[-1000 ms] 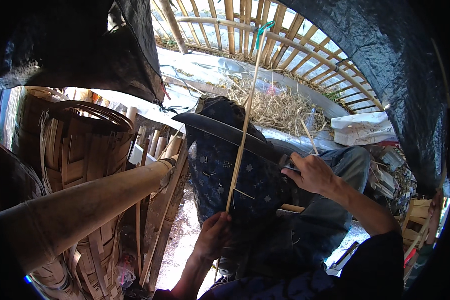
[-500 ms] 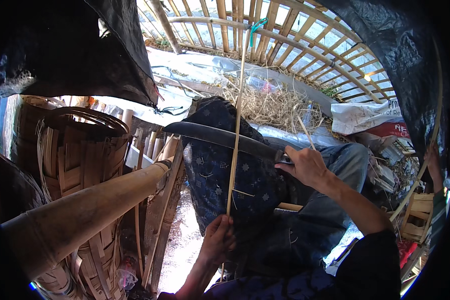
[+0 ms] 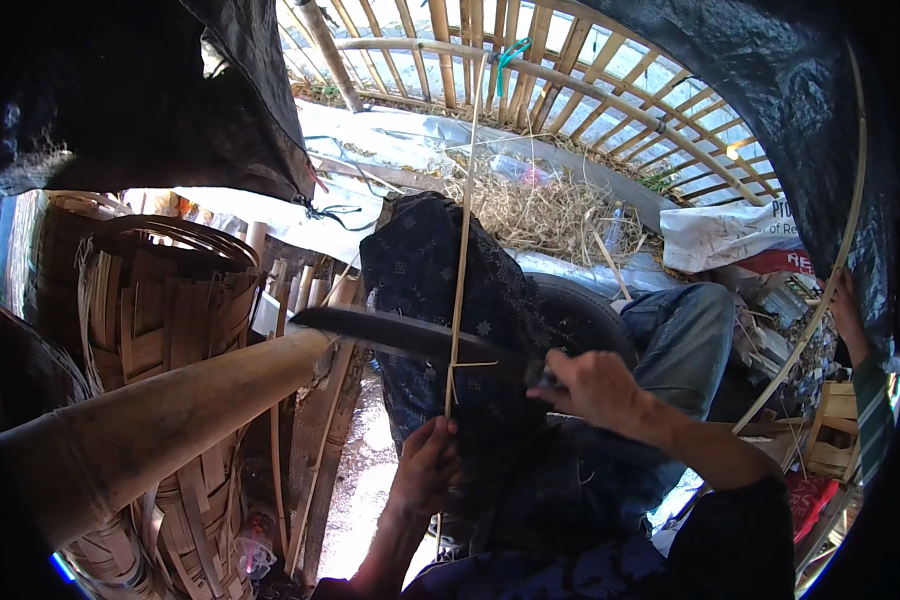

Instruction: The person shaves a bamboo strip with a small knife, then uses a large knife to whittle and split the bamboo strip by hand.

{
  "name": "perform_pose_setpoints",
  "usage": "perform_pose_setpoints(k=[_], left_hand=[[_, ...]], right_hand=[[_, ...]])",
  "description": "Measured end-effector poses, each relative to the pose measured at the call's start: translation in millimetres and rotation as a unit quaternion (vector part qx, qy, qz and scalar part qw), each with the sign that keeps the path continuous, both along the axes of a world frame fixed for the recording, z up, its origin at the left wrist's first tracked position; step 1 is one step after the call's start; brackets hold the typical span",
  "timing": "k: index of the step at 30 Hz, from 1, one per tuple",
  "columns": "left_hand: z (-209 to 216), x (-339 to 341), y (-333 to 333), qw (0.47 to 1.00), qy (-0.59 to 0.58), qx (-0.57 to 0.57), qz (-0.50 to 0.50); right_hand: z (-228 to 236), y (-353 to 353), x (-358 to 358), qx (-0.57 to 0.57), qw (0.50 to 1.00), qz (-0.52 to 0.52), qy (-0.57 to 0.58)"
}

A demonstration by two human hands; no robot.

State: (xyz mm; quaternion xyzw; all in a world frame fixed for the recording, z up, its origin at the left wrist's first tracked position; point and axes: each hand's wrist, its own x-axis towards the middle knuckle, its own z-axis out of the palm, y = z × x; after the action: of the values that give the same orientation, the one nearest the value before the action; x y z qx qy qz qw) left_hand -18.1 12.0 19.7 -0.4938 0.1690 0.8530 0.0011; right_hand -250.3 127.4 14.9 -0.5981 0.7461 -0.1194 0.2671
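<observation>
Pinching the low part of a long, thin, tan bamboo strip (image 3: 463, 235), the left hand (image 3: 427, 470) has its fingers closed, likely to hold it steady; the strip points up and away, crossing a long, dark, curved metal knife (image 3: 400, 334); the right hand (image 3: 598, 390) wraps its fingers round the knife's end; the dark blue patterned cloth (image 3: 410, 265) underneath perhaps guards the legs (image 3: 682, 345).

Bright daylight comes from beyond the tan slatted bamboo fence (image 3: 570, 82), which fisheye distortion bows. The pale, shiny floor (image 3: 355, 490) glares nearly white, while the black plastic tarpaulin (image 3: 120, 120) at upper left sinks into shadow. The long dark metal blade (image 3: 390, 333) and bare right hand (image 3: 598, 390) look slightly motion-blurred. Corners go black.
</observation>
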Motion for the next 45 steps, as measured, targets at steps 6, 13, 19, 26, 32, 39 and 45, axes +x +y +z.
perform_pose_setpoints(k=[6,13,19,26,32,39,45], left_hand=[[-1.7,-9.6,3.2,1.000,0.009,0.006,0.000],[9.2,5.0,4.6,1.000,0.004,0.024,0.000],[8.1,5.9,-0.9,1.000,0.005,0.030,0.004],[10.3,15.4,5.9,0.999,0.011,0.042,-0.015],[9.1,12.4,5.7,0.999,-0.025,0.030,-0.034],[19.2,8.7,6.8,0.997,-0.073,0.011,-0.029],[22.0,0.4,-15.3,0.990,-0.039,-0.074,-0.114]], right_hand=[[-35.8,-20.9,-60.6,-0.068,0.992,-0.096,0.050],[-25.3,-1.9,-46.8,-0.028,0.996,-0.071,0.035],[-37.8,-25.7,-71.9,-0.053,0.989,-0.132,0.028],[-23.2,-3.0,-73.3,-0.006,0.993,-0.118,0.006],[-37.2,1.2,-75.6,-0.038,0.992,-0.119,0.015],[-48.7,-8.9,-81.6,-0.041,0.989,-0.126,0.070],[-17.5,-14.0,-69.1,-0.003,0.988,-0.128,0.084]])
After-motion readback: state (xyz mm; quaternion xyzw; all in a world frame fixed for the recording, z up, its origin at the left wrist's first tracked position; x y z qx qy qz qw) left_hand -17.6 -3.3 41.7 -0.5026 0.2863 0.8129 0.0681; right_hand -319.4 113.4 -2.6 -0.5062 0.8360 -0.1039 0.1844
